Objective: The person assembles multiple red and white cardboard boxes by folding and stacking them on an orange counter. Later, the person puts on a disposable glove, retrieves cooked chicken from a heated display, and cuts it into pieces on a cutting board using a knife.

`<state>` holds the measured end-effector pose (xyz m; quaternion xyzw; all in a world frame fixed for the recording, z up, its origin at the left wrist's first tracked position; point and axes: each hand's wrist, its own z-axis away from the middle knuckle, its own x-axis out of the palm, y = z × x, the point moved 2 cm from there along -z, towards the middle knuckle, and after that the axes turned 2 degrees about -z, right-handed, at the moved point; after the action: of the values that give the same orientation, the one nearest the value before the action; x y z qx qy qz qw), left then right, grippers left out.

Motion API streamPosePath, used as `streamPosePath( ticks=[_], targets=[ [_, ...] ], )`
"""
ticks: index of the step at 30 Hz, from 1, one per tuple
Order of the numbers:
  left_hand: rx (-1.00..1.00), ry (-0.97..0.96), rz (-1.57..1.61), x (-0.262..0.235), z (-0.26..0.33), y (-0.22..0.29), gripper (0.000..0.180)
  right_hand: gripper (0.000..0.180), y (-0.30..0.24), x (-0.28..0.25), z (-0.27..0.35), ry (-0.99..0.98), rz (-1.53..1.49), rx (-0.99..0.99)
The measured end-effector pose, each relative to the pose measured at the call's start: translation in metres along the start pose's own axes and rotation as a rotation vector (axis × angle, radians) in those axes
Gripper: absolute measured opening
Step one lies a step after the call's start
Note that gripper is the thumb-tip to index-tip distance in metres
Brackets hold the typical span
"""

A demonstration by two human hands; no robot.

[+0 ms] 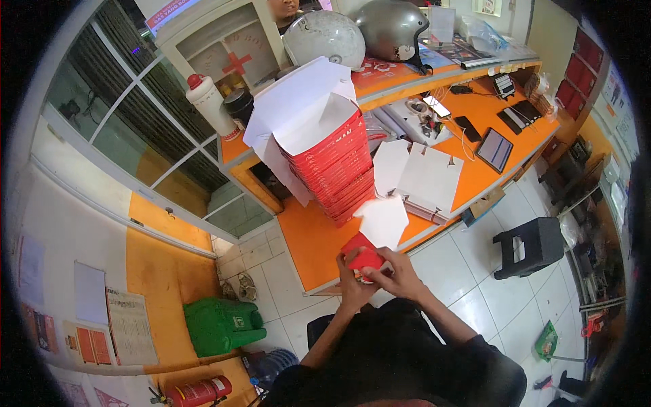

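Observation:
A small red cardboard food box is between my hands at the table's near edge, its white lid flap standing up on the far side. My left hand grips the box's left side. On the right side, my right hand holds it with thumb and fingers closed on the card. Just beyond rises a tall stack of nested red boxes, with white insides and raised white lids. Flat, unfolded box blanks lie in a pile to the right of that stack.
The orange table carries a tablet, phones and cables at the right. Two helmets sit on the raised counter beside a first-aid cabinet. A person stands behind it. A black stool and green bin stand on the floor.

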<state>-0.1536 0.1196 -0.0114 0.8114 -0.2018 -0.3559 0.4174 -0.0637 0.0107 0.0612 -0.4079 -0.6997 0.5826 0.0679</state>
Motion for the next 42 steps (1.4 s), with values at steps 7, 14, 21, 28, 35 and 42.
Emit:
streamPosePath(
  ticks=[7, 14, 21, 28, 35, 42],
  targets=[
    [0.074, 0.17, -0.168, -0.002, -0.028, 0.032, 0.081, 0.028, 0.002, 0.004, -0.002, 0.413, 0.063, -0.071],
    [0.111, 0.191, -0.245, -0.007, -0.028, 0.025, 0.077, 0.048, -0.013, -0.004, -0.011, 0.122, 0.199, -0.044],
    [0.138, 0.256, -0.244, -0.016, -0.04, 0.037, 0.092, 0.045, -0.02, -0.008, -0.022, 0.24, -0.076, 0.039],
    [0.19, 0.269, -0.281, -0.028, -0.046, 0.043, 0.096, 0.046, -0.024, -0.01, -0.032, 0.065, -0.033, 0.013],
    [0.207, 0.318, -0.295, -0.034, -0.047, 0.042, 0.095, 0.044, -0.019, -0.002, -0.035, 0.091, -0.2, 0.086],
    [0.189, 0.246, -0.201, -0.032, -0.047, 0.038, 0.095, 0.044, -0.045, -0.011, -0.046, -0.037, 0.014, -0.07]
  ],
)
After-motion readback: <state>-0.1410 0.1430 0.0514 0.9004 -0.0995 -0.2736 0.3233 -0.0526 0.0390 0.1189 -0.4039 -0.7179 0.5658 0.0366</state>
